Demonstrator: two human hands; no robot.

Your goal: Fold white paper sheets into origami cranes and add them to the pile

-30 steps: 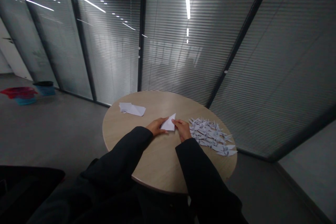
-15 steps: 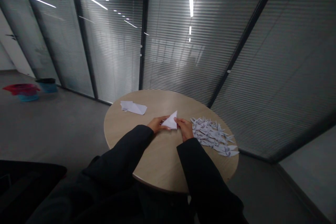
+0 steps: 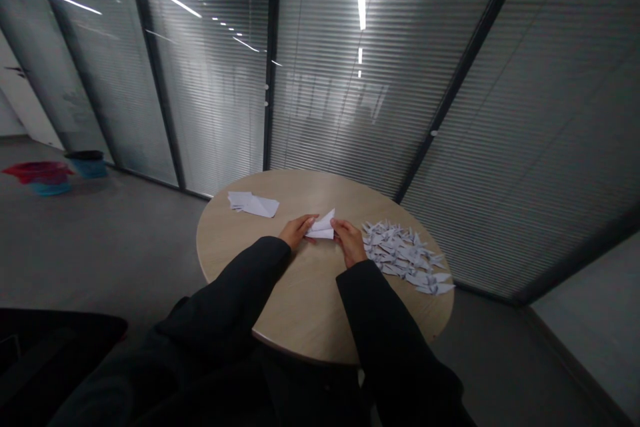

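Note:
Between my two hands is a folded piece of white paper (image 3: 323, 226), with a pointed corner standing up at its right and a crease running across it. My left hand (image 3: 299, 231) pinches its left end. At the right end, the fingers of my right hand (image 3: 349, 240) are closed on the paper's edge. Just right of that hand spreads a pile of folded paper cranes (image 3: 400, 253). A small stack of white paper sheets (image 3: 253, 204) lies at the table's far left.
The round wooden table (image 3: 305, 307) stands close to a glass partition with blinds (image 3: 345, 107). On the floor at left are a blue bin with a red bag (image 3: 40, 177) and a blue bin with a black liner (image 3: 87, 164). A dark object (image 3: 60, 347) is at lower left.
The paper between my hands has gone from a tall triangle to a lower, creased shape as its lower part folded. Both hands stay nearly in place.

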